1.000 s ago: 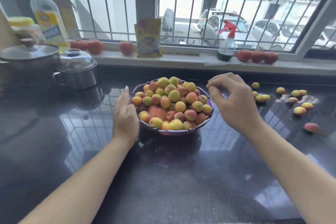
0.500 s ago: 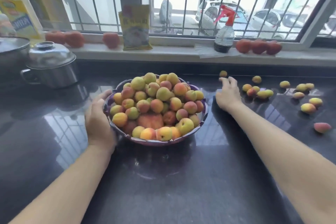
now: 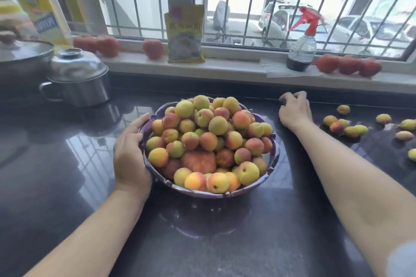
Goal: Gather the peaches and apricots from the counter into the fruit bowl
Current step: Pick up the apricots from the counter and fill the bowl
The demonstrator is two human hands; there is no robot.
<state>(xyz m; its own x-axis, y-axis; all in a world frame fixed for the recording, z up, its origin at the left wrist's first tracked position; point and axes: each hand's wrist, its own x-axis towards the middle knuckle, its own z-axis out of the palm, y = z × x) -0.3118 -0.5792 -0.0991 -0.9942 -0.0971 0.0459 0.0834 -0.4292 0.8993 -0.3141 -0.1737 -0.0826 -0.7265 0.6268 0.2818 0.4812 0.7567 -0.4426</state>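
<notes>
The purple fruit bowl (image 3: 273, 159), heaped with peaches and apricots, sits mid-counter; the left hand (image 3: 130, 157) cups its left rim; the right hand (image 3: 295, 110), fingers curled at the counter's back edge, may hide a fruit, I cannot tell; loose apricots (image 3: 346, 127) lie toward the right edge.

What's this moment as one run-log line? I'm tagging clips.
left hand: holds fruit bowl rim | right hand: fingers curled on counter, contents hidden | loose apricots: remain at right
</notes>
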